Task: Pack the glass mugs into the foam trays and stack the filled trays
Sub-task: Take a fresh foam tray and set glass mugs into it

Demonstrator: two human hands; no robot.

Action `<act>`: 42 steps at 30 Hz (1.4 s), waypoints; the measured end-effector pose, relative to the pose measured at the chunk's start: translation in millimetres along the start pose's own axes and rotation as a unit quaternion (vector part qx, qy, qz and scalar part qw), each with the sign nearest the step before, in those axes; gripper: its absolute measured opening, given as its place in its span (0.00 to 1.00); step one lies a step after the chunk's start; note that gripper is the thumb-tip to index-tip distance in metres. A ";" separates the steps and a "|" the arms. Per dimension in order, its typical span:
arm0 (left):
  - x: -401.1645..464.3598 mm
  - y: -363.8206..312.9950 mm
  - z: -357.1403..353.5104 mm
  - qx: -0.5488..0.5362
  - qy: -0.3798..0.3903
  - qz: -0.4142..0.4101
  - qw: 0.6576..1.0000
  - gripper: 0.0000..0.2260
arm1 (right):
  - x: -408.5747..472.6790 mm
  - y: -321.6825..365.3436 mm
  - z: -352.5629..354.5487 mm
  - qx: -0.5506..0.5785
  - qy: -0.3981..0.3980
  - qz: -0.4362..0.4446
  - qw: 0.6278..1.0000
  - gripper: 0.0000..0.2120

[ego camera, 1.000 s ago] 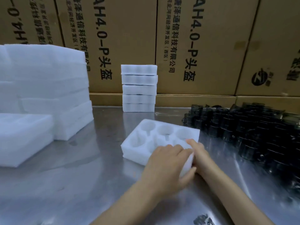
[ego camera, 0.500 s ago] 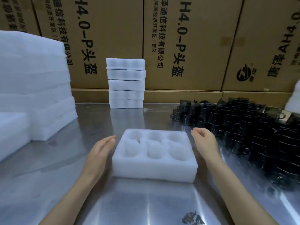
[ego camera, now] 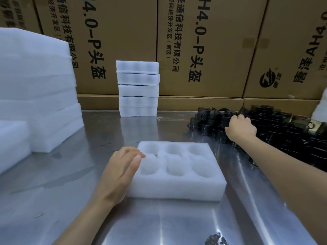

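A white foam tray (ego camera: 178,189) with several empty round pockets lies on the steel table in front of me. My left hand (ego camera: 122,167) rests against its left edge, fingers straight, fingertips on the rim. Several dark glass mugs (ego camera: 276,128) stand crowded together at the right. My right hand (ego camera: 241,128) reaches into the near left part of that group, its fingers curled round a dark mug (ego camera: 222,136). A stack of several filled foam trays (ego camera: 138,89) stands at the back centre.
Tall piles of foam trays (ego camera: 37,89) fill the left side, with a lower pile (ego camera: 12,142) nearer me. Cardboard boxes (ego camera: 200,45) form a wall behind the steel table (ego camera: 70,183). A white foam piece (ego camera: 321,106) shows at the far right edge.
The tray was set square on the table. My right hand left the tray and reached right into the mugs. My left hand came back against the tray's left edge.
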State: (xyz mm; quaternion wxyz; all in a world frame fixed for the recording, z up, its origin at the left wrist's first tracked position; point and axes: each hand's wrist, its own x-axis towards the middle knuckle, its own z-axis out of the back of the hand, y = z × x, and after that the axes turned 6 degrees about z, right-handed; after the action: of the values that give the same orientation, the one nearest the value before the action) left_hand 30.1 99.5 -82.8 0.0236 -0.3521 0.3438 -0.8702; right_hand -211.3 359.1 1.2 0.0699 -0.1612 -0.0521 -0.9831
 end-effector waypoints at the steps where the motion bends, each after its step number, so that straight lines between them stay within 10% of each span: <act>1: -0.4 -0.7 0.3 0.001 0.002 0.002 1.000 0.19 | 1.1 -0.4 -0.9 -0.011 -0.001 0.002 1.000 0.19; 10: -0.7 -5.2 1.5 -0.003 0.011 0.006 1.000 0.20 | 7.0 -8.4 4.7 -0.072 -0.019 0.023 0.997 0.09; 19: -0.9 -3.8 0.6 -0.021 0.012 0.025 0.999 0.20 | -24.9 24.6 28.7 0.297 -0.194 0.071 0.932 0.11; 31: -0.9 -2.0 0.4 -0.044 0.005 0.038 0.998 0.22 | -91.7 138.5 24.5 0.530 0.102 0.159 0.827 0.23; 42: 2.0 -0.1 -1.5 -0.062 -0.036 0.081 0.994 0.24 | -99.0 170.1 2.9 0.325 0.060 0.204 0.922 0.22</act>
State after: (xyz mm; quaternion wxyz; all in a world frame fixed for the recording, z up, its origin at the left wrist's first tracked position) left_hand 27.7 100.0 -82.2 0.0841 -0.3547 0.4231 -0.8295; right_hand -91.3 203.9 -14.6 0.3207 -0.0775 -0.3301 -0.8844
